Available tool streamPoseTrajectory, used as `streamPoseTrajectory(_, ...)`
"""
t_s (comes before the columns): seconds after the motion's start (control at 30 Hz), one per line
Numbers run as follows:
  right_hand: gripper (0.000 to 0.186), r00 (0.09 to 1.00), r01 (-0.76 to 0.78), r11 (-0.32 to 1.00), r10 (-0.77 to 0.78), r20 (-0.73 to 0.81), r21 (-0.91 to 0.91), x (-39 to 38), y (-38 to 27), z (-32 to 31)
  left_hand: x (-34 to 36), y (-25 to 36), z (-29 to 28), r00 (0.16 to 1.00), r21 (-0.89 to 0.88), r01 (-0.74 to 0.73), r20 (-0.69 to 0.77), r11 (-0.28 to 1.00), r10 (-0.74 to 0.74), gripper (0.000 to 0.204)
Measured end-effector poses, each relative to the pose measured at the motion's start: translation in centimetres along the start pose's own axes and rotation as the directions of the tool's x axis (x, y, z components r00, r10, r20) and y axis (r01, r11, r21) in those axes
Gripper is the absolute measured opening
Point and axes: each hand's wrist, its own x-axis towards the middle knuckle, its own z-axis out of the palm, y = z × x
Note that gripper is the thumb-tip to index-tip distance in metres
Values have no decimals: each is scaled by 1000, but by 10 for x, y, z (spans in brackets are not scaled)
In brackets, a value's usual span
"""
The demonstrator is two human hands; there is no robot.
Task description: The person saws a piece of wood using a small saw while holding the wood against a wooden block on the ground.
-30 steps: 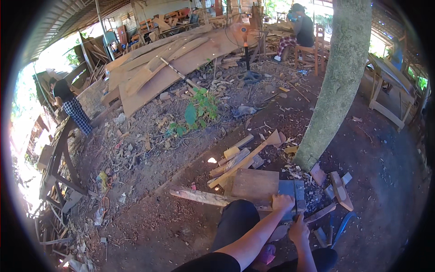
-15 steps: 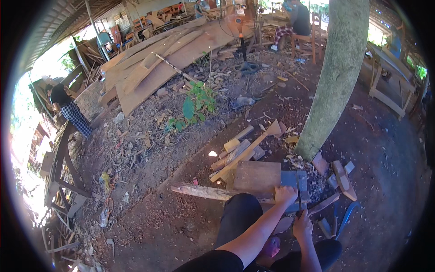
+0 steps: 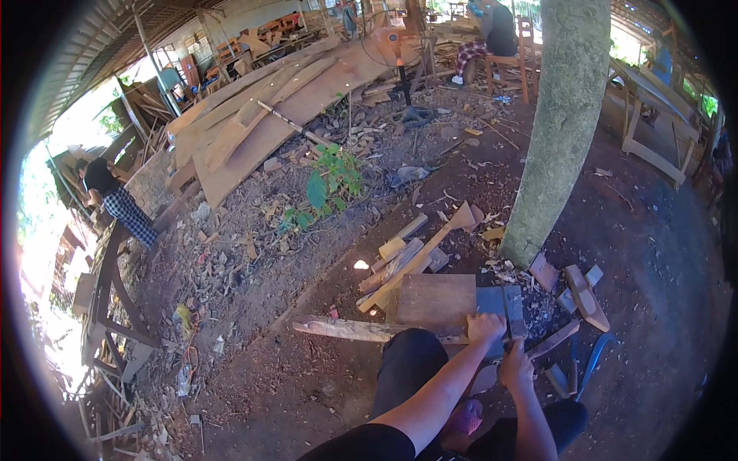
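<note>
My right hand (image 3: pixel 516 367) is wrapped round the handle of a large flat-bladed knife (image 3: pixel 514 309), its blade pointing away from me. My left hand (image 3: pixel 487 328) is closed just left of the blade, at the near edge of a blue-grey slab (image 3: pixel 490 300); what its fingers grip, if anything, is hidden. Left of the slab lies a square brown wooden board (image 3: pixel 437 298). A long rough piece of wood (image 3: pixel 346 329) runs out to the left from near my knee.
Behind the board, wood offcuts (image 3: pixel 400 265) lie piled. A tree trunk (image 3: pixel 557 138) rises beyond the slab. To the right are a wooden block (image 3: pixel 586 298) and a curved blue strip (image 3: pixel 593 365). Farther off stand a fan (image 3: pixel 394 38), large planks (image 3: pixel 261 115) and other people.
The knife blade has turned from nearly edge-on to showing its broad side. My right hand has shifted slightly; my left stays in place. The view has tilted a little.
</note>
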Motion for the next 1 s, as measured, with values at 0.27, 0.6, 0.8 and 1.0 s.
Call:
streamPoseTrajectory(0.27,28,998,47,994,-44,39,-94,-16,-4,-13,9,-10,11,998,21,2,-60,1000,0,47)
streamPoseTrajectory(0.6,33,999,38,999,-38,36,-20,-9,-5,-10,-5,-7,5,999,-21,15,39,1000,-14,47)
streamPoseTrajectory(0.8,23,997,74,995,-73,-17,72,-15,-7,-4,9,-17,14,998,76,41,38,996,-44,43)
streamPoseTrajectory(1.0,22,999,40,999,-40,-12,24,5,2,-2,15,-8,14,998,154,-45,43,987,39,47)
